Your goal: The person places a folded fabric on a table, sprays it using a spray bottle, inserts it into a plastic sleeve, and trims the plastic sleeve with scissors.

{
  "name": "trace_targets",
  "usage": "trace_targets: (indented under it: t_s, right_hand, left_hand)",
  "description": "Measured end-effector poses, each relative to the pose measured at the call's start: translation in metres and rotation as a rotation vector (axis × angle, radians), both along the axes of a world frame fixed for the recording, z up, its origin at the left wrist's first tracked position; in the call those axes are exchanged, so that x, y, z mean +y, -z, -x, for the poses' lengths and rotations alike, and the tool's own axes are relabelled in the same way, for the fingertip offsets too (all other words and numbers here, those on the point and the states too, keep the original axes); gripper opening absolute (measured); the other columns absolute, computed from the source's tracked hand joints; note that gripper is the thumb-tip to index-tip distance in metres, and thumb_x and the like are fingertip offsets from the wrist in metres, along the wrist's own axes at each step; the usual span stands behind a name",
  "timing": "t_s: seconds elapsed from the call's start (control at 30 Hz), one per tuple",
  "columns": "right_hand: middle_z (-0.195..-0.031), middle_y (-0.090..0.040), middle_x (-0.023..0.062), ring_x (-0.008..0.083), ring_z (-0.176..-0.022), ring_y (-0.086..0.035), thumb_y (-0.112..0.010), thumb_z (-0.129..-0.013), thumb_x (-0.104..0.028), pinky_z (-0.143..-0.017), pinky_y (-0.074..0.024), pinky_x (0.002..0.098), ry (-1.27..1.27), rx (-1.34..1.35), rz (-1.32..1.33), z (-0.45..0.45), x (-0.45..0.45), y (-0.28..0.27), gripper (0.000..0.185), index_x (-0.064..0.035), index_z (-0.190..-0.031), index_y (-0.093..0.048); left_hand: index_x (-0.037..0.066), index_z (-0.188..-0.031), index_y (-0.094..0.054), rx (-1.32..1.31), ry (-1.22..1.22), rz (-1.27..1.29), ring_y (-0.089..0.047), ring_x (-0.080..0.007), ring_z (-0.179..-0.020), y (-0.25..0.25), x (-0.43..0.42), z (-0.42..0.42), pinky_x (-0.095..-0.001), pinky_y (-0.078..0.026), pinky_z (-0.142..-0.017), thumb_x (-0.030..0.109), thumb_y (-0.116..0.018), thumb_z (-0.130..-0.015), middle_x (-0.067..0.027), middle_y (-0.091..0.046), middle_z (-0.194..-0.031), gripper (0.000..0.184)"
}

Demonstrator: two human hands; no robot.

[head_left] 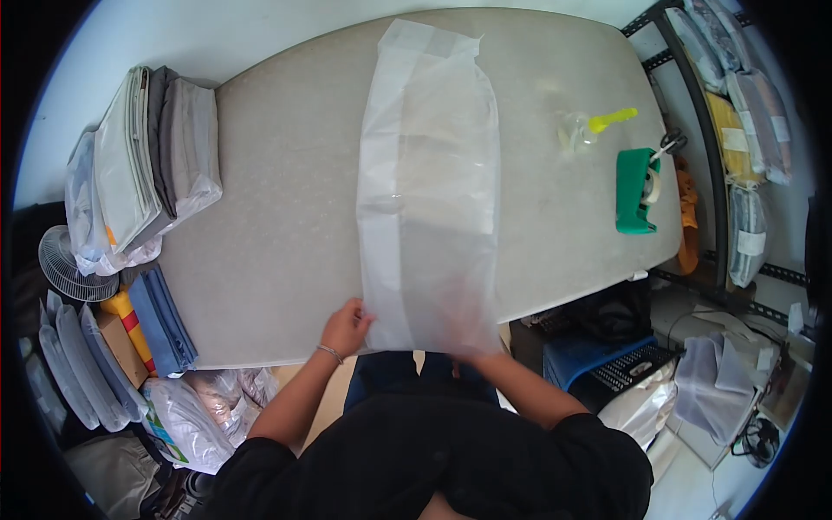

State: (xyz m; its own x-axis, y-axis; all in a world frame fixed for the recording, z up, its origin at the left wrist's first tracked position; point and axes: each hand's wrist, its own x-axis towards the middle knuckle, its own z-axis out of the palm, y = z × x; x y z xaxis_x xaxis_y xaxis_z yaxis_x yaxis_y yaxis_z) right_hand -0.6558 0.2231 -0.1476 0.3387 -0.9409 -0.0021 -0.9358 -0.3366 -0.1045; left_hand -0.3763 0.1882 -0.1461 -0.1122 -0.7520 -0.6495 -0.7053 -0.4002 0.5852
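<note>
A long translucent white plastic bag (429,182) lies lengthwise on the grey table (277,173), its near end reaching the front edge. My left hand (348,328) is at the bag's near left edge, fingers closed with thumb and fingertips pinching the plastic. At the near right corner my right hand (472,334) shows only dimly through the sheet. Whether it is inside the bag or beneath it I cannot tell, and its fingers are blurred by the plastic. A paler strip runs along the bag's left side.
A green tape dispenser (637,192), scissors (672,140) and a clear bottle with a yellow top (611,120) are on the right. Folded fabrics (156,156) stack at left, beside a fan (74,260). Shelves with wrapped packs (750,130) stand right; a blue crate (598,360) sits below.
</note>
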Motion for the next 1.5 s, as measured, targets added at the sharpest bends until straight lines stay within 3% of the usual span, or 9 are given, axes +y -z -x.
trace_targets:
  t_s: [0.1, 0.2, 0.4, 0.63, 0.83, 0.93, 1.03, 1.2, 1.5]
  right_hand:
    - [-0.113, -0.064, 0.0193, 0.0299, -0.107, -0.062, -0.066, -0.085, -0.032, -0.092, -0.0498, 0.0415, -0.168, -0.768, -0.773, 0.004, 0.058, -0.010, 0.046, -0.0079, -0.124, -0.060]
    - [-0.089, -0.069, 0.0160, 0.0231, -0.088, -0.068, -0.063, -0.083, -0.024, -0.078, -0.0540, 0.0364, -0.051, -0.781, -1.237, 0.056, 0.049, -0.010, 0.030, -0.0028, -0.103, -0.067]
    - [-0.067, -0.064, 0.0170, 0.0322, -0.066, -0.064, -0.055, -0.082, -0.026, -0.063, -0.0494, 0.0409, 0.376, -0.419, -0.779, 0.087, -0.096, -0.086, 0.033, -0.0020, -0.061, -0.059]
    - [-0.101, -0.066, 0.0221, 0.0387, -0.101, -0.063, -0.061, -0.080, -0.063, -0.084, -0.0495, 0.0454, 0.677, -0.373, -0.319, 0.083, -0.132, -0.104, 0.069, -0.0024, -0.113, -0.062]
    - [-0.098, -0.069, 0.0186, 0.0368, -0.098, -0.065, -0.056, -0.091, -0.050, -0.086, -0.0489, 0.0475, 0.261, -0.287, -0.842, 0.070, -0.064, 0.038, 0.047, -0.0048, -0.094, -0.066]
    - [-0.098, -0.071, 0.0133, 0.0363, -0.095, -0.066, -0.056, -0.090, -0.039, -0.087, -0.0503, 0.0471, 0.261, -0.327, -0.790, 0.051, -0.038, 0.018, 0.034, -0.0077, -0.094, -0.071]
    - [-0.097, -0.069, 0.0142, 0.0362, -0.094, -0.065, -0.059, -0.088, -0.032, -0.084, -0.0503, 0.0478, 0.030, -0.093, -1.542, 0.048, -0.042, -0.021, 0.025, -0.0096, -0.095, -0.068]
    - [-0.098, -0.066, 0.0106, 0.0312, -0.092, -0.062, -0.064, -0.082, -0.019, -0.081, -0.0503, 0.0421, 0.043, -0.553, -0.256, 0.085, -0.131, -0.008, 0.020, -0.0100, -0.099, -0.062]
    - [-0.105, -0.067, 0.0082, 0.0263, -0.089, -0.065, -0.069, -0.083, -0.020, -0.080, -0.0509, 0.0392, 0.302, -0.538, -0.122, 0.121, -0.300, -0.004, 0.021, -0.0136, -0.102, -0.065]
  left_hand:
    - [0.004, -0.121, -0.051, -0.055, -0.064, 0.285, -0.062, -0.0291, -0.087, -0.008, -0.006, -0.005, -0.0397, -0.052, -0.079, 0.014, -0.068, -0.083, -0.0163, -0.060, -0.100, 0.042]
    - [0.004, -0.131, -0.046, 0.072, -0.162, 0.641, -0.058, -0.0317, -0.104, -0.024, -0.029, 0.014, -0.0405, -0.051, -0.087, 0.015, -0.069, -0.083, -0.0191, -0.048, -0.121, 0.055]
    - [0.002, -0.127, -0.043, 0.040, -0.007, 0.555, -0.052, -0.0339, -0.111, -0.034, -0.047, 0.099, -0.0430, -0.046, -0.092, 0.032, -0.075, -0.081, -0.0204, -0.046, -0.122, 0.064]
    - [-0.005, -0.130, -0.039, 0.011, -0.524, 0.529, -0.048, -0.0379, -0.119, 0.028, -0.002, 0.077, -0.0448, -0.042, -0.098, 0.047, -0.076, -0.079, -0.0254, -0.044, -0.130, 0.081]
    - [-0.006, -0.107, -0.059, 0.083, -0.554, -0.083, -0.066, -0.0350, -0.091, 0.030, 0.059, 0.062, -0.0414, -0.051, -0.084, 0.048, -0.074, -0.081, -0.0204, -0.068, -0.093, 0.061]
    - [-0.003, -0.091, -0.061, -0.169, -0.501, 0.067, -0.068, -0.0302, -0.079, 0.080, 0.082, -0.026, -0.0418, -0.051, -0.068, 0.047, -0.071, -0.083, -0.0171, -0.068, -0.079, 0.052]
    - [-0.001, -0.114, -0.057, -0.442, -0.727, 0.670, -0.062, -0.0245, -0.074, 0.118, 0.093, -0.125, -0.0364, -0.051, -0.072, 0.031, -0.071, -0.086, -0.0140, -0.066, -0.087, 0.044]
    - [-0.003, -0.119, -0.050, -0.126, -1.417, 0.297, -0.059, -0.0195, -0.078, 0.081, 0.111, -0.081, -0.0320, -0.050, -0.074, 0.050, -0.062, -0.091, -0.0112, -0.063, -0.091, 0.061]
    - [0.002, -0.080, -0.061, -0.015, -1.244, 0.336, -0.050, -0.0073, -0.065, 0.046, 0.159, -0.006, -0.0217, -0.043, -0.062, 0.034, -0.061, -0.097, 0.0007, -0.056, -0.069, 0.036]
